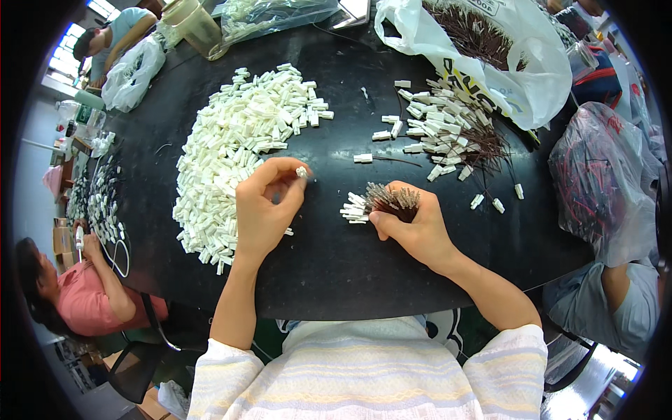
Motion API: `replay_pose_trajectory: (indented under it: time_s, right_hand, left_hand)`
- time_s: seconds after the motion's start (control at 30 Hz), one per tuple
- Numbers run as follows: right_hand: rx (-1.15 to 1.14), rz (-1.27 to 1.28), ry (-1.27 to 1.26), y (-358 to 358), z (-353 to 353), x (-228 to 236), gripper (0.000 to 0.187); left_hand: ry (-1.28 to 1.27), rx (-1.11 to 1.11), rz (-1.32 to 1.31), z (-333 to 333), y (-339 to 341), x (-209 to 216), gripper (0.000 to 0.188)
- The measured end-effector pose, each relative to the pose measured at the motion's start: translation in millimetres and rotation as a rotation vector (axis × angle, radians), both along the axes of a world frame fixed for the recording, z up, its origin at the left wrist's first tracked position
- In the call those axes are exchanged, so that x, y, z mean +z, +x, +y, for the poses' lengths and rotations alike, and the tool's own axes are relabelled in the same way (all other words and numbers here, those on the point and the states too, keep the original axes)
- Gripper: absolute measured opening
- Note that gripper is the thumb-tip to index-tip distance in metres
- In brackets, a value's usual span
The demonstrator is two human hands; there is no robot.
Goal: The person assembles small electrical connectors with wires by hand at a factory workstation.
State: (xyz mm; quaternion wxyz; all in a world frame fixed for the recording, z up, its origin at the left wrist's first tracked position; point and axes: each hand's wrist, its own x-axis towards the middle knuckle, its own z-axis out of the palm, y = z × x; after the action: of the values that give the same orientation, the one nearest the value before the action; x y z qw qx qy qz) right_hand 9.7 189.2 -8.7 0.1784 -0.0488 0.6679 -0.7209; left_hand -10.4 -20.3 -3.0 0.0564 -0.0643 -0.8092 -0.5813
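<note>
"Any lettering in view?"
"Yes, on the white plastic bag (535, 73) at upper right: large dark-and-yellow characters (453, 75), broken up by creases."
"Anything else on it?"
"Smaller dark print (483, 5), upside down, by the view's top edge. Other markings are too small to read."

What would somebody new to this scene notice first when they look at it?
The large heap of small white plastic pieces, left of centre on the glossy black table, stands out first. Next, in the middle, the left hand pinches a small white piece, while the right hand grips a bundle of thin brown wires with metallic tips. At upper right, an open white plastic bag holds more brown wires.
</note>
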Motion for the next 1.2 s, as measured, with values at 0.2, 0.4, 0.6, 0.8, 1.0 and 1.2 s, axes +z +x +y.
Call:
replay_pose_trajectory:
  time_s: [0.2, 0.4, 0.6, 0.8, 1.0, 1.2]
  right_hand:
    - [0.008, 0.005, 0.020, 1, -4, -3, 0.008]
    - [-0.026, 0.008, -0.015, 0, -4, -5, 0.008]
    - [-0.014, -0.020, 0.023, -1, -3, -3, 0.008]
    - [-0.038, 0.020, 0.011, 0, -4, -2, 0.008]
    - [-0.017, 0.060, 0.018, 4, 1, -4, 0.008]
    - [-0.009, 0.186, 0.184, -3, 3, 7, 0.009]
  left_hand:
    - [0.559, -0.218, -0.438, 13, 11, 2, 0.024]
    - [0.615, -0.254, -0.515, 18, 12, 2, 0.017]
    - [0.583, -0.314, -0.484, 19, 15, 0, 0.016]
    - [0.275, -0.281, -0.283, 24, 21, 0, 0.013]
    - [0.329, -0.328, -0.283, 27, 23, -4, 0.014]
    - [-0.071, -0.335, -0.010, 16, 11, 11, 0.030]
